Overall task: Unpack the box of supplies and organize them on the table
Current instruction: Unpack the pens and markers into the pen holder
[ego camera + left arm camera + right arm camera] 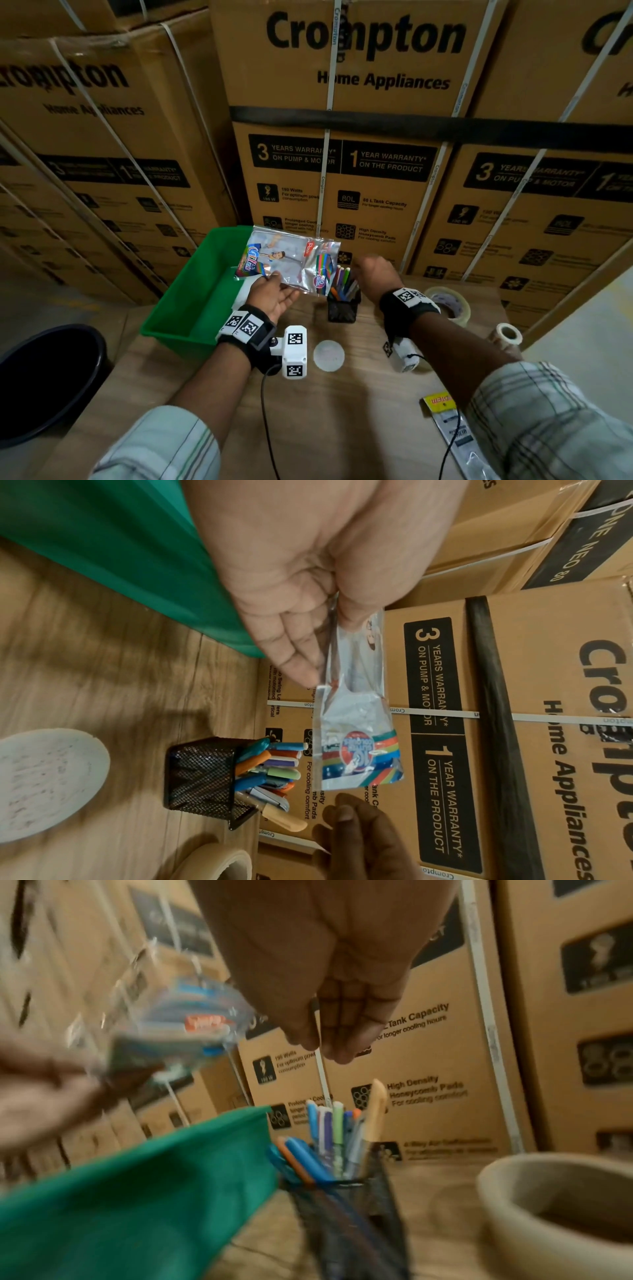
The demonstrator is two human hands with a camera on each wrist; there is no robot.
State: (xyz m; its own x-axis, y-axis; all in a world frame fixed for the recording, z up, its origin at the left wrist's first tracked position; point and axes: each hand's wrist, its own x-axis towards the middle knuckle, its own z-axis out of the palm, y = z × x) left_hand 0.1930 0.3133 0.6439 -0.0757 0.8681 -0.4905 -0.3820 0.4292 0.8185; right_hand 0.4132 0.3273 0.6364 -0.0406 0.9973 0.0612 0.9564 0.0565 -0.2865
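Several supplies already out on the table [342,428], judging by the spread. Nearest, at the right edge, a long flat pack with a yellow header [442,411]. Farther in, mid-table, a white round disc [329,355]. To the right, a small tape roll [509,334] and, beyond it, a large tape roll [448,305]. At centre, a black mesh holder [343,306], upright and full of coloured pens, so that part looks finished.

On the left side of the table, the green bin [191,294] that seems to serve as the box. Something white low inside against its right wall, though hard to say what, or whether more lies beneath.

Above the bin's right rim and the holder, a shiny pen packet [291,260], clear of the table. Left grip [274,296] palm-up, thumb and fingers pinching the packet's near edge. Right grip [371,270] just beside the packet's right end, above the holder, fingers loosely curled, apparently holding nothing and not touching it.

Left to do, at a guess: placing this packet on the table, then emptying whatever remains in the bin.
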